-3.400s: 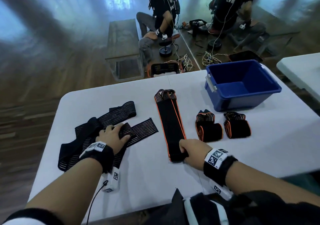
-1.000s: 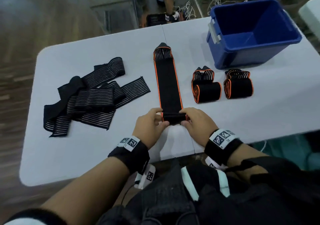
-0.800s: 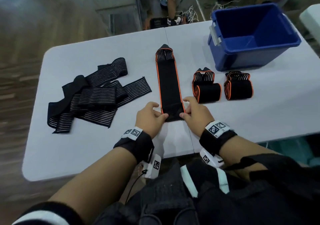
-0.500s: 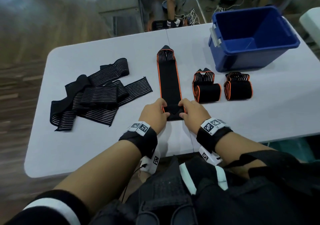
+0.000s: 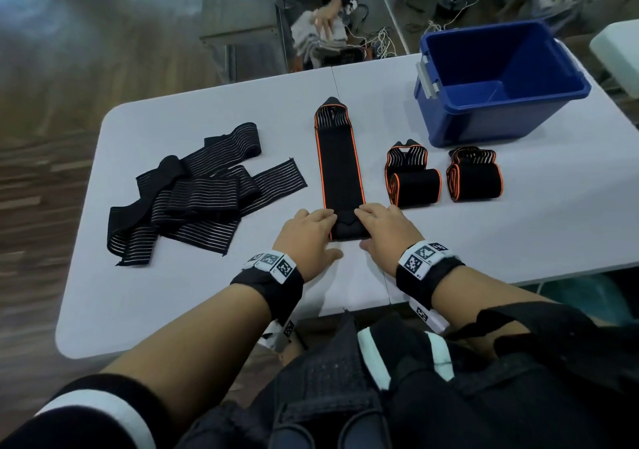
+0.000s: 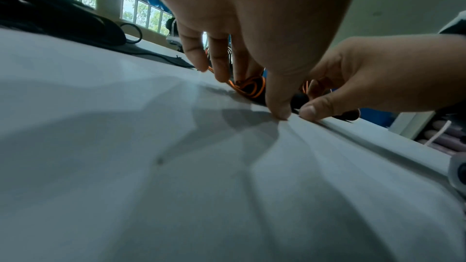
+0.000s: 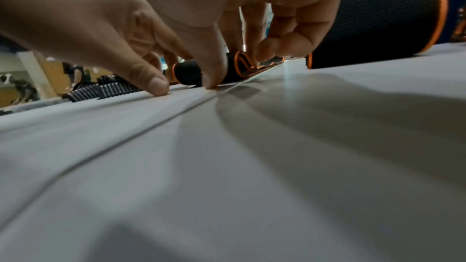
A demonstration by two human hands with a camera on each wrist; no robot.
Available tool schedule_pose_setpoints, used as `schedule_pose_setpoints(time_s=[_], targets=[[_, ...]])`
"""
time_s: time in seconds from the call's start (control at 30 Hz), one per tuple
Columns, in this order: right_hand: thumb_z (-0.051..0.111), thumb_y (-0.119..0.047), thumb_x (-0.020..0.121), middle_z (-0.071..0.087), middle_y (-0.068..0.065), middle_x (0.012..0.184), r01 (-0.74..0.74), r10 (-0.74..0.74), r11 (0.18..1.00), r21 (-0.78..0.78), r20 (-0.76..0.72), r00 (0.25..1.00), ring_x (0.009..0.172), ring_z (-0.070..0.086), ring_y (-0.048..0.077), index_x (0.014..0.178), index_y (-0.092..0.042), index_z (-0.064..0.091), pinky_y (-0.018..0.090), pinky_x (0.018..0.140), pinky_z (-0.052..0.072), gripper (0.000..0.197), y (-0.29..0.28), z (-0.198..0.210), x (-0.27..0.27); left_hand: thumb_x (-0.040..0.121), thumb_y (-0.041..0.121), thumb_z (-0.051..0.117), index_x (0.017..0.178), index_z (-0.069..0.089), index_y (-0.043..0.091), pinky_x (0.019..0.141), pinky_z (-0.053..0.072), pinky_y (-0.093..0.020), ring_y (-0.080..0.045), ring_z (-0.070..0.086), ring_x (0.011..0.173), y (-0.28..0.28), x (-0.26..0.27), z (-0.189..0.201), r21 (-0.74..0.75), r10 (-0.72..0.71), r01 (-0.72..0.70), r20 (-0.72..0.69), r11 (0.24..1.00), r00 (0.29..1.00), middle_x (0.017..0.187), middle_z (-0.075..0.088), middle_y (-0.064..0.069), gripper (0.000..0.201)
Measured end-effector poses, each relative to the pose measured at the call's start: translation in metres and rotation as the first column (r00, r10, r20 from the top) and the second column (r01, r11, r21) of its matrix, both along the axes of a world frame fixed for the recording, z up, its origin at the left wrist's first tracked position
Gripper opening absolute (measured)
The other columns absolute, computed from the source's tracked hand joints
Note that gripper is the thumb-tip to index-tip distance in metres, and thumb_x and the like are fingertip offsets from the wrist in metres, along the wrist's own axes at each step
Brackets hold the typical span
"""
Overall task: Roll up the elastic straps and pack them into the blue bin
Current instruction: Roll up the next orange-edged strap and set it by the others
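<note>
Strap [image 5: 340,168] flat on desk [image 5: 173,296], left of bin [image 5: 498,82], near end started into a roll. Left hand [image 5: 306,237] and right hand [image 5: 389,232] pinching the roll ends, apparently. Roll toward bin, tension even, orange edges aligned.

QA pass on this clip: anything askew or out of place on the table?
Only the striped black straps, a crossed, overlapping heap at table left. The orange-edged strap lies straight, both hands rolling its near end; two rolled straps sit beside the empty blue bin.
</note>
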State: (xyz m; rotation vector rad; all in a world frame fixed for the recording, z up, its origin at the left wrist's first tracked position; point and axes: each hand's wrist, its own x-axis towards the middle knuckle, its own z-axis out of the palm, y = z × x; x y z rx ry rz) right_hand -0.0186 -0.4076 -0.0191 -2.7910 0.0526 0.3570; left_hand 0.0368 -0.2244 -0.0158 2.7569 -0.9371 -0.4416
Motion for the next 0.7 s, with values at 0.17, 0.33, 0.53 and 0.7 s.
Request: schedule_pose_setpoints(time_s=[0.17, 0.33, 0.53, 0.7], targets=[[0.063, -0.016, 0.091, 0.056, 0.004, 0.131, 0.134, -0.138, 0.969, 0.209, 0.004, 0.990, 0.117, 0.055, 0.028, 0.138, -0.020, 0.050, 0.037, 0.100, 0.044, 0.049, 0.000, 0.007, 0.009, 0.090, 0.027, 0.067, 0.147, 0.041, 0.025, 0.097, 0.047, -0.035, -0.022, 0.062, 0.108, 0.003, 0.001, -0.008, -0.245, 0.253, -0.297, -0.196, 0.923, 0.947, 0.123, 0.068, 0.010, 0.063], [0.061, -0.022, 0.094, 0.066, 0.006, 0.110, 0.359, -0.362, 0.855, 0.375, -0.065, 0.930, 0.099, 0.062, 0.025, 0.134, -0.024, 0.049, 0.035, 0.089, 0.049, 0.042, 0.003, 0.010, 0.009, 0.091, 0.036, 0.068, 0.142, 0.046, 0.019, 0.091, 0.044, -0.024, -0.017, 0.064, 0.113, 0.002, 0.004, -0.004, -0.299, 0.425, -0.514, -0.315, 0.804, 0.849, 0.119, 0.073, 0.003, 0.058], [0.064, -0.022, 0.093, 0.063, 0.004, 0.080, 0.421, -0.434, 0.808, 0.413, -0.068, 0.899, 0.077, 0.059, 0.016, 0.122, -0.019, 0.049, 0.029, 0.073, 0.043, 0.033, 0.005, 0.007, 0.005, 0.088, 0.039, 0.070, 0.118, 0.058, 0.020, 0.087, 0.053, -0.033, -0.012, 0.068, 0.092, 0.002, 0.002, -0.006, -0.321, 0.501, -0.631, -0.403, 0.706, 0.766, 0.082, 0.075, 0.008, 0.038], [0.061, -0.024, 0.093, 0.064, 0.008, 0.083, 0.401, -0.413, 0.818, 0.413, -0.064, 0.909, 0.078, 0.062, 0.023, 0.114, -0.028, 0.045, 0.036, 0.072, 0.052, 0.027, 0.008, 0.003, 0.000, 0.091, 0.031, 0.067, 0.108, 0.051, 0.025, 0.073, 0.053, -0.032, -0.014, 0.068, 0.075, -0.001, -0.004, 0.000, -0.341, 0.457, -0.583, -0.383, 0.737, 0.803, 0.070, 0.072, 0.004, 0.023]])
